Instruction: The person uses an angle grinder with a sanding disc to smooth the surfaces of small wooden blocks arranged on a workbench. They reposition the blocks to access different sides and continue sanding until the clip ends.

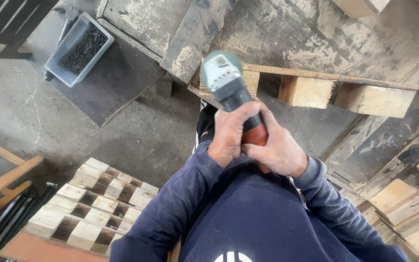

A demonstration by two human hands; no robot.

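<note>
I grip a power tool (229,85) with a dark body, a teal and white head and an orange-red handle, pointing away from me. My left hand (229,132) wraps the body from the left. My right hand (278,148) closes around the orange-red handle from the right, and the two hands touch. The tool's head hovers over the near edge of a wooden pallet (316,90) with pale blocks. Dark blue sleeves cover both my arms.
A grey plastic bin of dark nails (79,48) rests on a dark board at upper left. A stack of small pale wood blocks (93,206) stands at lower left. Weathered planks (190,39) lie ahead, more pallet wood (408,204) at right, on concrete floor (20,111).
</note>
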